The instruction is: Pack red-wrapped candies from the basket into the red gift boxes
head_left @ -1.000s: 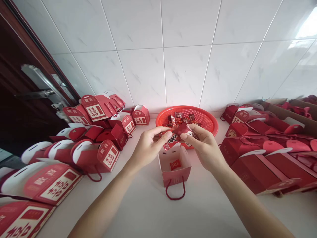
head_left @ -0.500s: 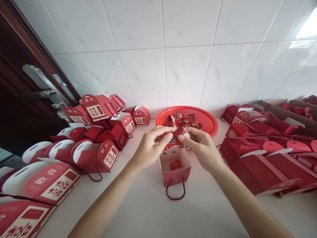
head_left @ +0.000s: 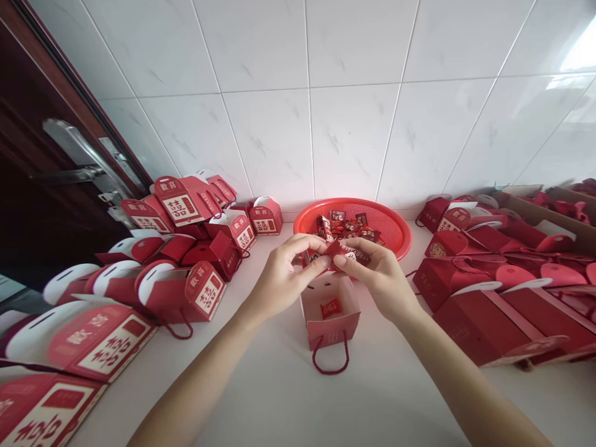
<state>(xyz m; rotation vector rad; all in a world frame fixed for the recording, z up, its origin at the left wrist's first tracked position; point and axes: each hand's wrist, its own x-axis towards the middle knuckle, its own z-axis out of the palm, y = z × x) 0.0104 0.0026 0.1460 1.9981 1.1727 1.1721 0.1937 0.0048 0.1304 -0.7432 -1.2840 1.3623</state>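
Note:
Between my two hands, above the back edge of an open red gift box, are small red candy packets. My left hand [head_left: 288, 264] pinches thumb to fingers around a packet with dark characters [head_left: 311, 256], partly hidden. My right hand [head_left: 372, 267] is closed on a red packet [head_left: 351, 249] lettered SWEET SUGAR. The packets overlap where the thumbs nearly meet. Below, the gift box [head_left: 330, 335] stands upright with its rope handle towards me. One red candy [head_left: 331, 308] lies inside it. Just behind my hands is a red plastic basket [head_left: 395, 233] with several wrapped candies.
Many red gift boxes [head_left: 200, 292] with white labels crowd the left side, some stacked near the wall. More red boxes [head_left: 484, 323] fill the right, beside a cardboard carton [head_left: 521, 208]. A dark door with a metal handle [head_left: 79, 149] stands at far left.
My fingers have shifted slightly, and the SWEET SUGAR packet is turned flatter and a little lower, so its lettering shows more. The gift box stays in place.

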